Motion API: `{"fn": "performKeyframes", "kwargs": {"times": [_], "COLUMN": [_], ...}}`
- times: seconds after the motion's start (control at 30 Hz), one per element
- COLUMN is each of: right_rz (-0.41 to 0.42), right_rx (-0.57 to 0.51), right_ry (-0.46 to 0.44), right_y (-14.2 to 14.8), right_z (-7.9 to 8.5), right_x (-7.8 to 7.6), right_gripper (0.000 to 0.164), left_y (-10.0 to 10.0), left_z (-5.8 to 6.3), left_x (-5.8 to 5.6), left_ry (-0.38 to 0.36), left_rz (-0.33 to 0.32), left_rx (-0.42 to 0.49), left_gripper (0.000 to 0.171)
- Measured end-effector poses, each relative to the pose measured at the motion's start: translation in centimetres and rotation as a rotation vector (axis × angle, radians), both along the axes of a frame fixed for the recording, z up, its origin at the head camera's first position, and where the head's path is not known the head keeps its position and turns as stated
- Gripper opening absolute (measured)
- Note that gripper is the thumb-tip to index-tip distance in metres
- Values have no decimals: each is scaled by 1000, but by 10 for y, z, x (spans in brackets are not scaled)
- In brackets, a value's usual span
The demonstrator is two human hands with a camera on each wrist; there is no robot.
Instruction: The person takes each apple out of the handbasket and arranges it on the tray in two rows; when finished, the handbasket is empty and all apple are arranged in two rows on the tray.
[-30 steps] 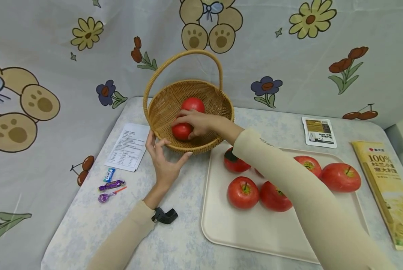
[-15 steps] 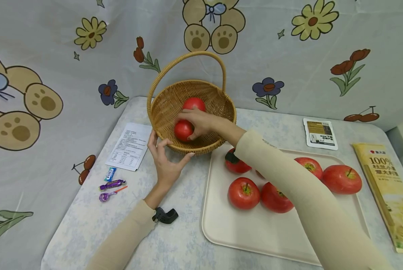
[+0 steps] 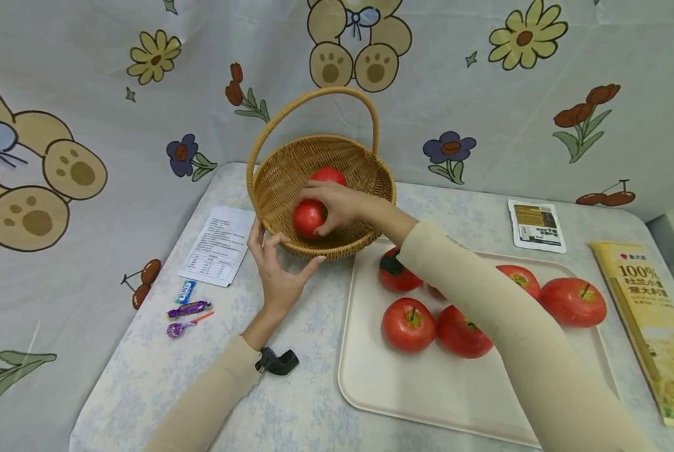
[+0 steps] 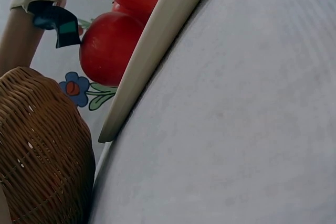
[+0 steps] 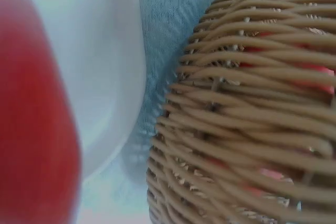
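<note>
A wicker basket [image 3: 275,182] with a tall arched handle stands at the back of the table. My left hand [image 3: 277,282] holds its front rim at the left, fingers at the edge and thumb spread to the right. Inside the basket, my right hand [image 3: 337,204] grips a smooth, round red fruit [image 3: 307,218]. Behind that hand lies another red fruit [image 3: 329,176], partly covered by it. Neither fruit shows a stem, so I cannot tell their kind. The left wrist view shows the basket's woven side [image 4: 44,145]; in the right wrist view red shows through the weave [image 5: 252,108].
To the right, a cream tray [image 3: 405,392] bears several red apples [image 3: 409,324] and a red fruit with a dark green calyx [image 3: 396,270]. A printed sheet [image 3: 217,245], candies [image 3: 189,309] and a lollipop [image 3: 176,329] lie left. A pasta packet [image 3: 647,320] and a small pouch [image 3: 536,225] lie right.
Both hands keep their holds, with hardly any movement. The rear fruit in the basket has shifted slightly to the right. The whole head view has drifted a little.
</note>
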State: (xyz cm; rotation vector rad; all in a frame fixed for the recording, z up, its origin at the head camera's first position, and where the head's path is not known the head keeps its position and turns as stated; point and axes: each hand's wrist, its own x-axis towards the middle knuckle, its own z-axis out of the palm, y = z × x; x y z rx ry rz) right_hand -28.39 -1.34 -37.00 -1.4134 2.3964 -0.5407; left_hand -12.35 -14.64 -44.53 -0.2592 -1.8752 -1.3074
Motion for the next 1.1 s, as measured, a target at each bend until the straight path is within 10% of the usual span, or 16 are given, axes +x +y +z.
{"fn": "performKeyframes", "kwargs": {"times": [0.63,1.1], "right_rz": [-64,-46], "right_rx": [-191,-317], "right_ry": [41,144], "right_y": [55,121], "right_z": [36,86], "right_x": [11,52], "right_gripper": [64,62], "left_y": [3,2], "left_z": [-1,-2], "left_x": [2,2], "left_ry": [11,-30], "left_rz": [-19,-12], "left_rx": [8,23], "left_gripper": [62,61]}}
